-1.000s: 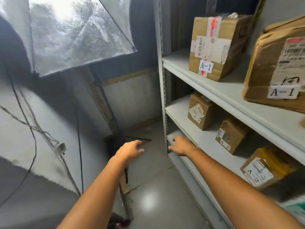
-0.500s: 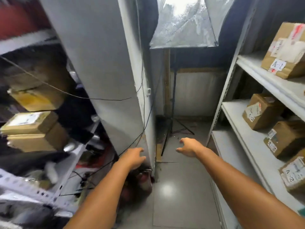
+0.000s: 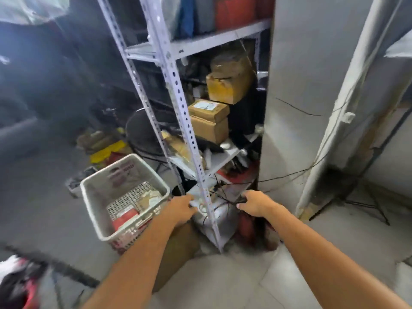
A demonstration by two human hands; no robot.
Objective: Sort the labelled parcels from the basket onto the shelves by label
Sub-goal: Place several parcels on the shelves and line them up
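Observation:
A white plastic basket (image 3: 93,210) stands on the floor at lower left, with a red-and-white parcel (image 3: 124,216) and a pale parcel (image 3: 148,198) lying in its bottom. My left hand (image 3: 179,210) hovers just right of the basket's near corner, fingers relaxed and empty. My right hand (image 3: 254,202) is stretched out in front of the rack's foot, fingers loosely curled, holding nothing. The labelled shelves are out of view.
A perforated metal rack (image 3: 178,90) stands straight ahead, crammed with brown boxes (image 3: 209,121), a yellow-taped box (image 3: 229,85) and black cables. A brown cardboard box (image 3: 178,253) sits on the floor under my left forearm. A grey panel (image 3: 301,85) rises at the right.
My view has swung left, away from the shelves with A-1 and A-2 parcels, to the cluttered rack and the basket. Both empty hands stay stretched out in front.

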